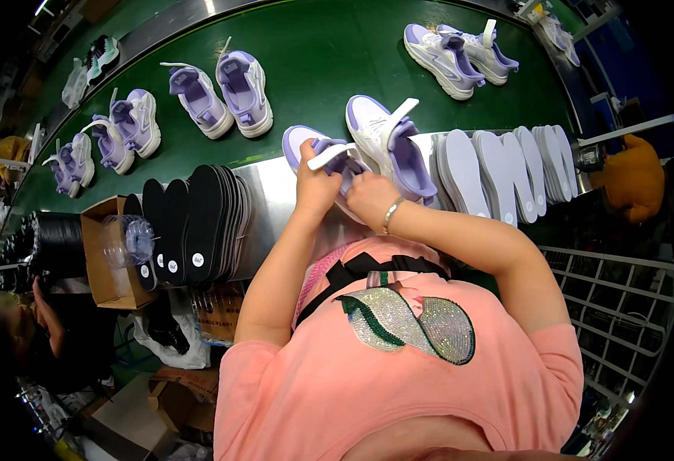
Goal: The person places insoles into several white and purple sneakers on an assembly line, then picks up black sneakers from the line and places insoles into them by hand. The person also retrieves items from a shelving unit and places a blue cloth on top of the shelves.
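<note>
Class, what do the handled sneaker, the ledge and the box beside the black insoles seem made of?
Sneaker: perhaps synthetic fabric, its white-and-lilac surface matte; weave unclear.
Ledge: likely polished metal, given bright reflections.
Box: apparently cardboard, matte, thin brown walls.

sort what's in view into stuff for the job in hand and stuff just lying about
Likely for the job: held shoe, shoe beside it, white insoles, black insoles, other shoes.

Probably just lying about: white plastic bag, open cardboard box below it.
</note>
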Demonstrator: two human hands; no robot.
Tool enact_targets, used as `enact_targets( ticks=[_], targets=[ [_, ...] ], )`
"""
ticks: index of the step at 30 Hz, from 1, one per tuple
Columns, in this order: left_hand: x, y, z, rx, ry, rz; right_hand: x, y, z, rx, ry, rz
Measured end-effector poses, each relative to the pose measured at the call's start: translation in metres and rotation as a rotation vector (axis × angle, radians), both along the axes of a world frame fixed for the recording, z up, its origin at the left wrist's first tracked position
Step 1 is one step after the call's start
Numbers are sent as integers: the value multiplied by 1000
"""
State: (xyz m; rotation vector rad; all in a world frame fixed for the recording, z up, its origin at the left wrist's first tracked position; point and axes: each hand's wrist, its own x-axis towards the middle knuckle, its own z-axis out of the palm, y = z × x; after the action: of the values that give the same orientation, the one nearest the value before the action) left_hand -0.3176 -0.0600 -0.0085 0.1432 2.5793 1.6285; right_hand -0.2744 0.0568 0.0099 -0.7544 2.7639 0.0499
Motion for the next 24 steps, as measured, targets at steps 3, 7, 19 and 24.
enact_targets(
  ticks=[3, 7, 19, 24],
  targets=[
    [3, -2, 1, 191, -14, -49, -7, 0, -12, -91, 65, -18],
    [1, -2, -10, 133, 15, -65, -25, -4, -6, -137, -241, -252],
    [3, 5, -8, 184, -9, -39, -40, -12, 3, 89, -494, -335],
    [3, 7, -3, 149, -73, -59, -40, -3, 3, 186, -464, -96]
  ],
)
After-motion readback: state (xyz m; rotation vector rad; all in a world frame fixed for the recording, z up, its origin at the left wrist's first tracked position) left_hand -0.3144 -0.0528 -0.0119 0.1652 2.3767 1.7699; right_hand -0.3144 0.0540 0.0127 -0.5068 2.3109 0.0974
